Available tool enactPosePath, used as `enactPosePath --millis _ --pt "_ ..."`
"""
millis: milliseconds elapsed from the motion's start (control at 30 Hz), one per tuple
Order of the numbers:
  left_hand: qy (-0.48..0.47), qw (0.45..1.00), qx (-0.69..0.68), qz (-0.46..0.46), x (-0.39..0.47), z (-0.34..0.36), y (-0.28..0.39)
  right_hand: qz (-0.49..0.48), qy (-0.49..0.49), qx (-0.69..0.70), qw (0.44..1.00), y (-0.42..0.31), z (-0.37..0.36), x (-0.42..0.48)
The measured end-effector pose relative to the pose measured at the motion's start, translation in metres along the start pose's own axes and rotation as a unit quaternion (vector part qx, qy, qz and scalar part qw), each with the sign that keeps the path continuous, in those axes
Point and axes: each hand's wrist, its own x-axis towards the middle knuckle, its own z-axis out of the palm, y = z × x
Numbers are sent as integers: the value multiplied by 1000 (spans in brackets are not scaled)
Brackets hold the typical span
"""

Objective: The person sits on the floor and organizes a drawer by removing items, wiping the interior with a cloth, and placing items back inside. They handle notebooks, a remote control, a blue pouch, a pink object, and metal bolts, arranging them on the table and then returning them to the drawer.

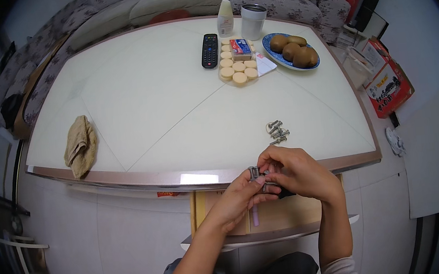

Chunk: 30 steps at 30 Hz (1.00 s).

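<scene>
Several metal bolts (254,172) are held upright in my left hand (246,198), over the front edge of the white table. My right hand (293,173) meets it from the right, thumb and fingers closed on another bolt (266,173) of the same kind. Just beyond my hands, a small loose pile of metal bolts (279,131) lies on the tabletop. Below both hands a wooden drawer (291,213) is pulled out, with a pink stick-like item (255,216) in it. My fingers partly hide the held bolts.
On the white table (159,103) are a folded tan cloth (80,145), a black remote control (209,51), a tray of round pale pieces (238,67), a white bottle (225,19), a white canister (253,22) and a blue-rimmed plate (286,62) of brown fruit. A sofa (181,0) stands behind.
</scene>
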Motion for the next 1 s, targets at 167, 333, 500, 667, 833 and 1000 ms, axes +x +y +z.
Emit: enactPosePath --millis 167,333,500,667,833,1000 --pt "-13 999 34 2 -2 -2 1 -53 57 27 997 8 7 -3" --pt "12 999 37 8 -1 0 -1 -75 158 31 984 19 18 -10" --pt "17 993 115 4 -1 8 1 -49 185 38 981 20 25 -28" --pt "-4 979 200 46 -2 3 -6 -135 256 -46 956 25 38 -30" --pt "-35 980 196 5 -6 7 -2 -199 317 -98 922 31 50 -36" --pt "-9 992 120 -42 -6 11 0 -83 348 -25 934 40 27 -26"
